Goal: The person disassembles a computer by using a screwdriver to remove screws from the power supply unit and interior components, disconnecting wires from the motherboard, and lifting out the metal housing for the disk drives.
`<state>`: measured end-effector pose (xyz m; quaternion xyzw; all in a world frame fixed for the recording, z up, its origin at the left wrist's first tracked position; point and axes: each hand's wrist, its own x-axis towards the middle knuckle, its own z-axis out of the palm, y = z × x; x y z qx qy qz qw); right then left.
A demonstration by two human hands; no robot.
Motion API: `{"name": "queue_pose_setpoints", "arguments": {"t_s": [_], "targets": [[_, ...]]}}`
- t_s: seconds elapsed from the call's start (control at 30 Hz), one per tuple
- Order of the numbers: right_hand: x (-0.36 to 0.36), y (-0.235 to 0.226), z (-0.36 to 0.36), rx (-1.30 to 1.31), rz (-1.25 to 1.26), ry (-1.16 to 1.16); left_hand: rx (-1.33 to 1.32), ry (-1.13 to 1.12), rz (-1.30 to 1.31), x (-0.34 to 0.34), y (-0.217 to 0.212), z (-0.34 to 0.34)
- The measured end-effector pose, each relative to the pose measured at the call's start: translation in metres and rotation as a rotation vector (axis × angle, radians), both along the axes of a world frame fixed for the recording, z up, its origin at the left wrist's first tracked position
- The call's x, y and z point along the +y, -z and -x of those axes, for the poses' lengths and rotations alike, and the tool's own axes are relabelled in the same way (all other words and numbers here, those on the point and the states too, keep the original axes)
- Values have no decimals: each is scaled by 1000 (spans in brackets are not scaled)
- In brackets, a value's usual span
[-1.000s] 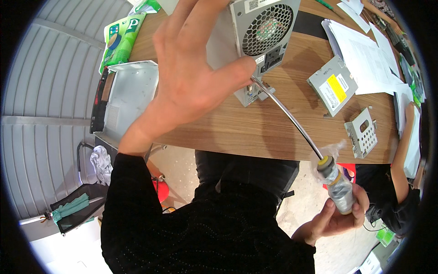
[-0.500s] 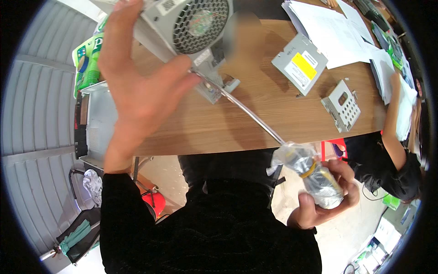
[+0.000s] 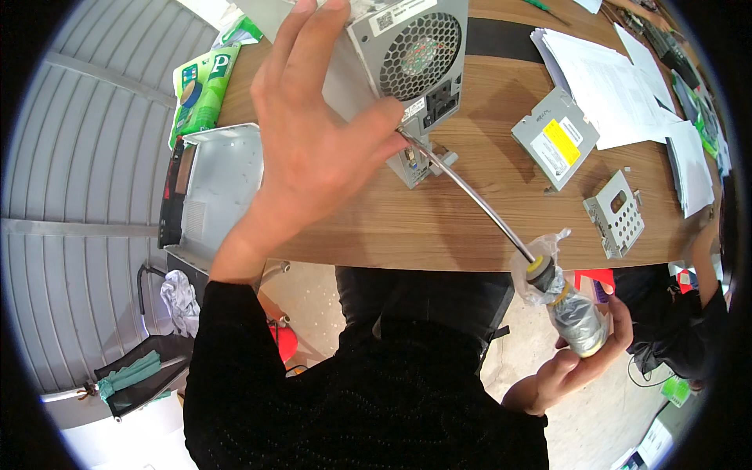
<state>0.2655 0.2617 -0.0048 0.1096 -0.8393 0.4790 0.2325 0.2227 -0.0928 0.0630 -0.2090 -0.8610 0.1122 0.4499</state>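
Observation:
A metal computer case [image 3: 363,70] with a honeycomb fan grille and a power socket stands tilted at the table's far side. My left hand [image 3: 313,137] reaches over it, two fingers stretched along its side. Thumb and forefinger are closed round the tip end of a long screwdriver [image 3: 484,205], beside the case's back ports; the tip itself is hidden. The screwdriver's black-and-yellow handle is wrapped in clear plastic, and its shaft slants over the table. Beyond the table's near edge, my right hand [image 3: 576,368] holds the handle's butt in its fingers.
To the right on the wooden table [image 3: 376,235] lie an optical drive [image 3: 558,141] with a yellow label, a perforated metal bracket [image 3: 615,213] and stacked papers [image 3: 607,86]. A case panel [image 3: 223,188] and a green packet [image 3: 207,90] are at left. Another person's arm [image 3: 707,254] shows far right.
The whole scene has shifted to the right and slightly down in the view. Both hands keep their grip; the right fingers have changed position round the handle, whose yellow collar now shows.

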Motion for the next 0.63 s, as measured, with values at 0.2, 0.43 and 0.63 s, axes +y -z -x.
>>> {"name": "queue_pose_setpoints", "arguments": {"t_s": [0.2, 0.43, 0.63], "targets": [[-8, 11, 16, 279, 98, -203, -80, -62, -104, 12, -4, -7], [-4, 4, 17, 138, 31, -182, -84, -19, -123, 11, -5, -1], [-14, 3, 9, 71, 128, -282, -96, -73, -102, 10, -3, -6]]}}
